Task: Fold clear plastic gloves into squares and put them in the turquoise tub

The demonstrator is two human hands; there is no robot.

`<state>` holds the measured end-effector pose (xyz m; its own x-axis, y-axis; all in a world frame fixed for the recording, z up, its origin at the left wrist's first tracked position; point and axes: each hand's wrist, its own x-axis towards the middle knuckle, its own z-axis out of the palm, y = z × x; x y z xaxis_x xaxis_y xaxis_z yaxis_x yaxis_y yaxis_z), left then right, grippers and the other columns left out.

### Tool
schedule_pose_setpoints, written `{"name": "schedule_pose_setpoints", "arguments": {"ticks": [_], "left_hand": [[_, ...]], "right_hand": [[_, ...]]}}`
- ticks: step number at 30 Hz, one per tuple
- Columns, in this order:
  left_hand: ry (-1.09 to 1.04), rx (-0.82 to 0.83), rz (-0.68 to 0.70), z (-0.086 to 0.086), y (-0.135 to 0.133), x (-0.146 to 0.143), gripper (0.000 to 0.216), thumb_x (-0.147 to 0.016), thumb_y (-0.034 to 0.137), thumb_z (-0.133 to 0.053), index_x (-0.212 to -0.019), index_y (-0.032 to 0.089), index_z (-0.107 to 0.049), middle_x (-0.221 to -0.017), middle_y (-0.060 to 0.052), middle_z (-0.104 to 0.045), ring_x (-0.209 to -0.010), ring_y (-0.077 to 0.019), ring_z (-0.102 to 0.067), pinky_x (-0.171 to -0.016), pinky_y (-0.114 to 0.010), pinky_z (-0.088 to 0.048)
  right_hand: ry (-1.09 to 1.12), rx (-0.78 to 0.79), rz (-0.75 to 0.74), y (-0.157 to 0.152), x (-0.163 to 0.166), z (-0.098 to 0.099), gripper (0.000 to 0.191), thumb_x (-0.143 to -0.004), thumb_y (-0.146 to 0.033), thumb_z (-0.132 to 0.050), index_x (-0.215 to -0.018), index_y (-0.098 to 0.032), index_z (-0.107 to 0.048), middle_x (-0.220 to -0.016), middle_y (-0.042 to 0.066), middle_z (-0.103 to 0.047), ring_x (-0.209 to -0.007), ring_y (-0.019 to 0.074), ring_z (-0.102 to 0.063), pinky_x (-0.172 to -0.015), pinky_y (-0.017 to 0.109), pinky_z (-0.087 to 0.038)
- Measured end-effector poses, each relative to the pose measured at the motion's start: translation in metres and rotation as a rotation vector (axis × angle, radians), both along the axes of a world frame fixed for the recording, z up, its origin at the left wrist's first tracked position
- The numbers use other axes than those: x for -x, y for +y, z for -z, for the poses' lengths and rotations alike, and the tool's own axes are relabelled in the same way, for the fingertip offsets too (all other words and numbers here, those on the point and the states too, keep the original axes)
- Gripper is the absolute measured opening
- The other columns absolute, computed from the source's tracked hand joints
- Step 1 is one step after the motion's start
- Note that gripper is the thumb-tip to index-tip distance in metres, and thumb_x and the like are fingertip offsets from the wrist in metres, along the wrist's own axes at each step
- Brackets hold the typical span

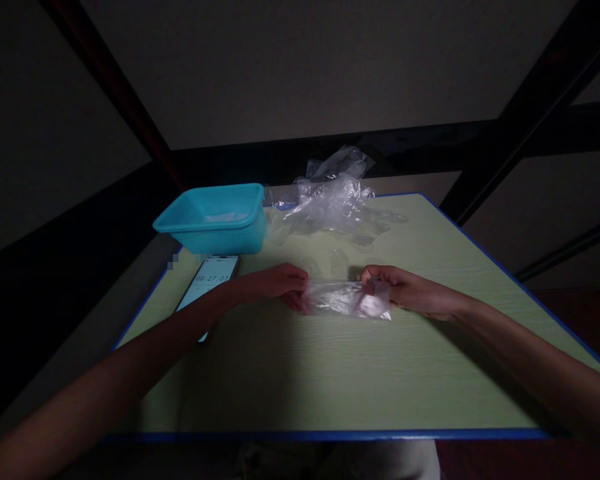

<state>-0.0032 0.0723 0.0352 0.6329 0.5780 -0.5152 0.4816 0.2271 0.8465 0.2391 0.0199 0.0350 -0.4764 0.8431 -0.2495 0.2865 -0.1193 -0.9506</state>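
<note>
A thin, clear plastic glove [337, 298] is stretched sideways between my two hands, just above the table. My left hand [287, 285] pinches its left end. At the other end, the closed fingers of my right hand [393, 287] grip it, partly seen through the film. Faint rounded, finger-like lobes show beyond the glove's far edge. Farther back lies a crumpled heap of similar clear plastic [337, 203], its separate pieces hard to tell apart.
A turquoise plastic basin [217, 237] stands at the back left, something pale inside. In front of it a phone [213, 270] showing a timer lies partly under my left forearm. The pale table [330, 387] has a blue edge; a wall rises behind.
</note>
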Motion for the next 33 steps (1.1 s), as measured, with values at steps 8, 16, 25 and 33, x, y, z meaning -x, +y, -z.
{"name": "schedule_pose_setpoints", "arguments": {"ticks": [8,16,25,33], "left_hand": [[-0.003,0.021,0.019,0.001,0.004,-0.001,0.021,-0.074,0.030,-0.063,-0.063,0.014,-0.053,-0.062,-0.001,-0.067,-0.061,-0.0129,-0.065,-0.067,-0.025,-0.049],[-0.021,0.021,0.024,0.003,0.006,-0.001,0.022,-0.072,0.031,-0.064,-0.062,0.014,-0.055,-0.062,-0.001,-0.067,-0.060,-0.0121,-0.065,-0.064,-0.023,-0.048],[0.006,-0.005,-0.011,0.002,0.003,-0.004,0.024,-0.071,0.033,-0.063,-0.064,0.014,-0.053,-0.059,0.000,-0.065,-0.058,-0.0124,-0.065,-0.059,-0.021,-0.047],[0.032,-0.075,-0.149,0.004,-0.003,-0.007,0.022,-0.071,0.030,-0.064,-0.071,0.016,-0.047,-0.054,0.003,-0.061,-0.050,-0.0098,-0.060,-0.053,-0.019,-0.045]], "right_hand": [[0.020,0.119,-0.018,0.005,-0.004,0.003,0.008,-0.076,-0.024,-0.059,-0.077,-0.018,-0.053,-0.062,-0.004,-0.049,-0.052,0.0079,-0.042,-0.047,0.020,-0.034],[0.052,0.220,0.012,0.010,-0.003,0.006,0.005,-0.078,-0.022,-0.058,-0.077,-0.018,-0.061,-0.070,0.000,-0.063,-0.063,0.0114,-0.058,-0.055,0.022,-0.047],[0.119,0.253,0.150,0.005,0.001,0.006,0.019,-0.074,-0.035,-0.065,-0.073,-0.017,-0.058,-0.061,-0.002,-0.059,-0.052,0.0089,-0.053,-0.050,0.022,-0.045],[0.181,0.116,0.375,-0.003,0.002,0.012,0.028,-0.066,-0.030,-0.070,-0.081,-0.018,-0.050,-0.062,-0.002,-0.062,-0.049,0.0070,-0.051,-0.044,0.019,-0.038]]}}
